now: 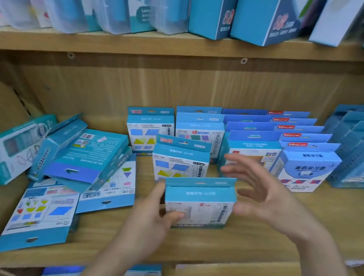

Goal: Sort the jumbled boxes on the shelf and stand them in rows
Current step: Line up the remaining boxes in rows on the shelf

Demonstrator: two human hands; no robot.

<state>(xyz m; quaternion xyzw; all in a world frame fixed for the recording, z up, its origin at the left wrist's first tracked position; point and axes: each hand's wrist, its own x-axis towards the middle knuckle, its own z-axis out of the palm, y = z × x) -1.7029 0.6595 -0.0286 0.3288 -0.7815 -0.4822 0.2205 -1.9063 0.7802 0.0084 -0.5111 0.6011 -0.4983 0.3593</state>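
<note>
On the middle wooden shelf (243, 244), near its front edge, your left hand (150, 224) grips a blue-and-white box (199, 204) standing upright, thumb on its front face, fingers wrapped round its left side. Your right hand (260, 191) hovers just right of that box, fingers spread wide and blurred, holding nothing; whether its fingertips touch the box edge cannot be told. Directly behind the held box stands a second box (181, 161) of the same kind, with a third (149, 131) behind and to the left of that. To the right, upright rows of blue boxes (270, 136) run toward the shelf's back panel, hang tabs up, and a further block of upright boxes (362, 149) sits at the far right. On the left, the jumbled pile (75, 160): several boxes lean on one another at angles, and two lie flat near the front, one (41, 214) overhanging the shelf edge, hang tab toward you. Upper shelf (142, 45): taller blue cartons and clear plastic cases standing side by side.
</note>
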